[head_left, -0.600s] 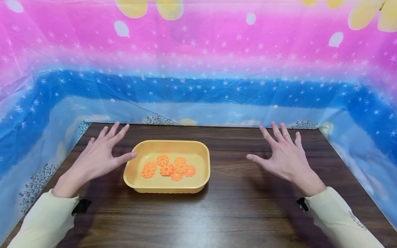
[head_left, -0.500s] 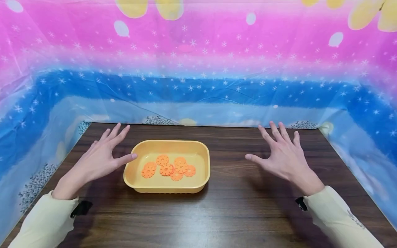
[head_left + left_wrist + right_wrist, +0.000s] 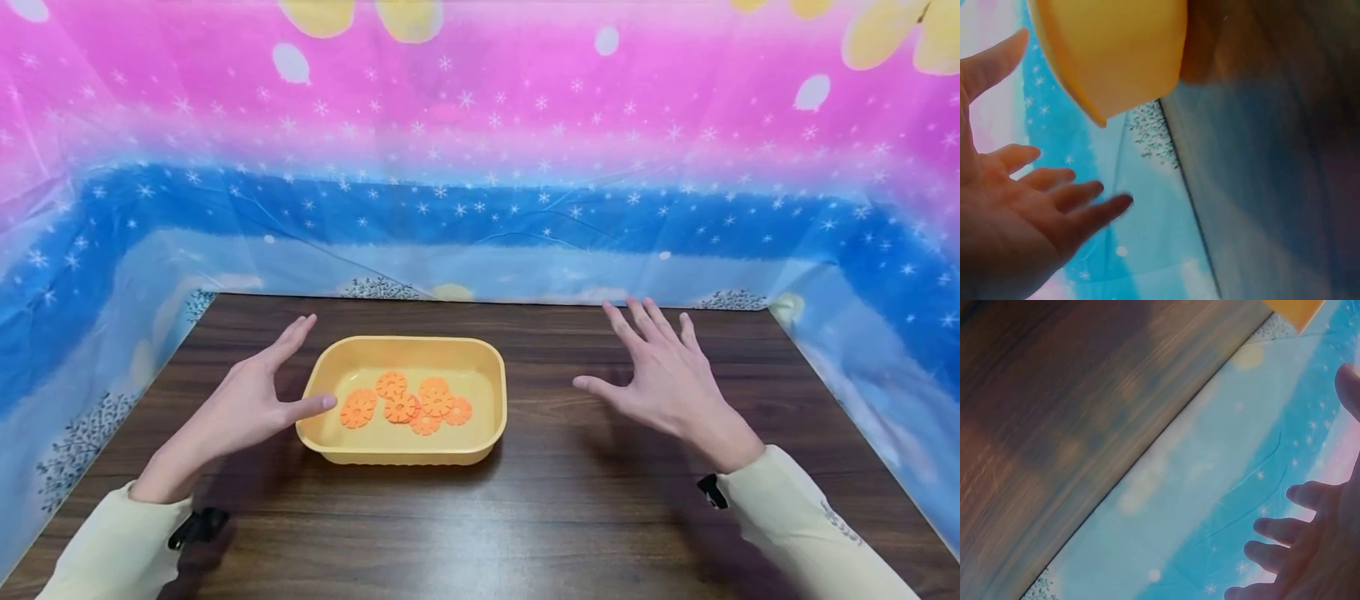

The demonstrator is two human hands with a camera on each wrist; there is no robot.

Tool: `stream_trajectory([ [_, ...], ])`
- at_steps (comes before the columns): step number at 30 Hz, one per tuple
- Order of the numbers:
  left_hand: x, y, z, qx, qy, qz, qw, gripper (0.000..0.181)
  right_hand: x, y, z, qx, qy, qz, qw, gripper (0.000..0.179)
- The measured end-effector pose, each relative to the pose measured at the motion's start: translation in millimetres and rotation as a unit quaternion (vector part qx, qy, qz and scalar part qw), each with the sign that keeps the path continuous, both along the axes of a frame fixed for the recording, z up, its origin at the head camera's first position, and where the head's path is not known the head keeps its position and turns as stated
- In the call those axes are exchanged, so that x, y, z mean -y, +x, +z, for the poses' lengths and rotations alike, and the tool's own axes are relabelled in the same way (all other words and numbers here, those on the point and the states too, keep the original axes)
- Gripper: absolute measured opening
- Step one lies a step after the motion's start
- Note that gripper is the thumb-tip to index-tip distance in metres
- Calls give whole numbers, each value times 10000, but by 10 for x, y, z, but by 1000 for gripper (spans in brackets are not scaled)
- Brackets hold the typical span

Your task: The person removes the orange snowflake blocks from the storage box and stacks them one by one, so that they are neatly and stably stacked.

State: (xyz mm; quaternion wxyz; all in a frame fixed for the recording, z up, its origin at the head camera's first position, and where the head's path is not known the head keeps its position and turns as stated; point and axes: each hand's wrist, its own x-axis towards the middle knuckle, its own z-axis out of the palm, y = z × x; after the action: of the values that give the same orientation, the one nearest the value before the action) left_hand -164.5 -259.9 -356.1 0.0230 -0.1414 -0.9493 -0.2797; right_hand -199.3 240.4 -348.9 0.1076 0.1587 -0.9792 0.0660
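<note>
See brown table (image 3: pixel 555 508) with yellow tray (image 3: pixel 408 455) left of centre, toward far edge, unmoved. Note left hand (image 3: pixel 249 398) turned and lower, thumb over tray's left rim; can't tell if touching. Note right hand (image 3: pixel 671 390) shifted closer, well apart. Read fingers as spread, pinching nothing. Find orange discs (image 3: pixel 409 408) inside tray, undisturbed, not handled yet.

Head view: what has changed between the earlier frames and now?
The right hand moved left, toward the yellow tray. The left hand dropped lower in the view and looks less spread. Nothing was taken hold of or let go. The tray and the orange discs inside stayed put.
</note>
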Motion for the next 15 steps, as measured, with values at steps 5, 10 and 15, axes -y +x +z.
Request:
stream_trajectory([
  [5,13,38,-65,303,188,6,9994,113,110,4,-10,37,-14,108,9999,112],
  [10,49,54,-132,581,535,-220,9966,110,220,7,-21,108,-3,279,9996,114],
  [15,73,61,-179,825,1037,-558,9896,108,330,18,-22,173,-40,473,9987,114],
])
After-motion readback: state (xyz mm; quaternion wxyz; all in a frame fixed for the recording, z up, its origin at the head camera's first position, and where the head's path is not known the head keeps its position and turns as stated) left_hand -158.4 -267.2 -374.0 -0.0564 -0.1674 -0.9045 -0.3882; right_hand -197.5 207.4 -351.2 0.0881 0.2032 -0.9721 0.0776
